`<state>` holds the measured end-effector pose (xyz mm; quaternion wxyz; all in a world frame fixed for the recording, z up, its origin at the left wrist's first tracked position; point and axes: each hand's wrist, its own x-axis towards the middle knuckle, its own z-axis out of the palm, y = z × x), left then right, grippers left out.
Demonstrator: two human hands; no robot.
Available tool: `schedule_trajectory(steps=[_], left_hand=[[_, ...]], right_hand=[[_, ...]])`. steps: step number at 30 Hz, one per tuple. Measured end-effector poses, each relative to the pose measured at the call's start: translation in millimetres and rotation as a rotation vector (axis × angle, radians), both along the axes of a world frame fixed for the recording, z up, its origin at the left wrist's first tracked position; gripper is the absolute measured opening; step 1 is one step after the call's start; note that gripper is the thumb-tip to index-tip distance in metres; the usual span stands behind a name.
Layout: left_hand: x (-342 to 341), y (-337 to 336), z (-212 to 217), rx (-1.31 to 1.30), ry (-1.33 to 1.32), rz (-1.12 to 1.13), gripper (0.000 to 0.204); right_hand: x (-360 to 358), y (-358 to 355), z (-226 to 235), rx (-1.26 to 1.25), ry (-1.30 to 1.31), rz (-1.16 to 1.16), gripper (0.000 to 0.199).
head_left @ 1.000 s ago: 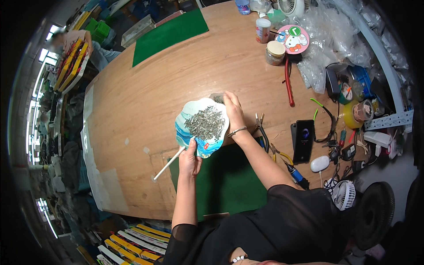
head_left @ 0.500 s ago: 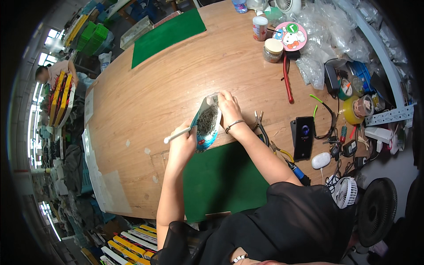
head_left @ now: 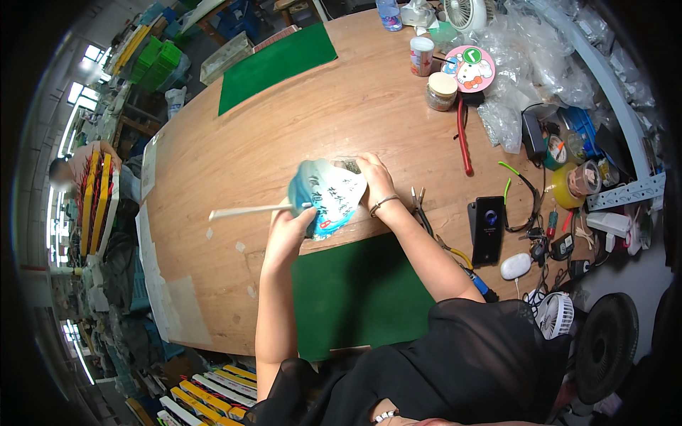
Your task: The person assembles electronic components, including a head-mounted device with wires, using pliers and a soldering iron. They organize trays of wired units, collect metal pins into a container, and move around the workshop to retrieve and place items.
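Item: one hand fan (head_left: 330,192), pale with blue areas, scalloped rim. Held above the desk (head_left: 249,149), beyond the far edge of the green mat (head_left: 355,298). White handle (head_left: 245,211) pointing left. No loose bits visible on the printed face turned up to me.

Item: my left hand (head_left: 285,233). Fingers clamped on the fan where handle meets blade, thumb on top. Advised: keep this pinch firm but the wrist loose, since control of the tilt most likely sits here.

Item: one clear container (head_left: 343,162), partly behind the fan's upper right edge, small grey pieces (head_left: 352,165) showing in it. Whether it rests on the desk, I cannot tell.

Item: my right hand (head_left: 376,179). Fingers curled at the container's right side; thumb hidden, so I cannot tell whether they grip it or only steady it. Advised: hold the container level, mouth close to the fan's edge.

Handling notes: tilt slowly, low edge over the opening; a light tap should free clinging bits. Likely fault: pieces spilling past the rim.

Nearby: pliers (head_left: 420,202), beside my right forearm; best kept clear of my elbow.
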<state>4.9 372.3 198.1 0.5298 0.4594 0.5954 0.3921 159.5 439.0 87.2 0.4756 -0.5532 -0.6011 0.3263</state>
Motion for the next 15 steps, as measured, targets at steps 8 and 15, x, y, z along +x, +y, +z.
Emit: schedule_trajectory(steps=[8, 15], left_hand=[[-60, -106, -71, -0.202, -0.570, 0.433, 0.049], [-43, -170, -132, -0.356, -0.557, 0.555, 0.036]], right_hand=[[13, -19, 14, 0.126, -0.351, 0.088, 0.055], [10, 0, -18, 0.038, -0.447, 0.096, 0.034]])
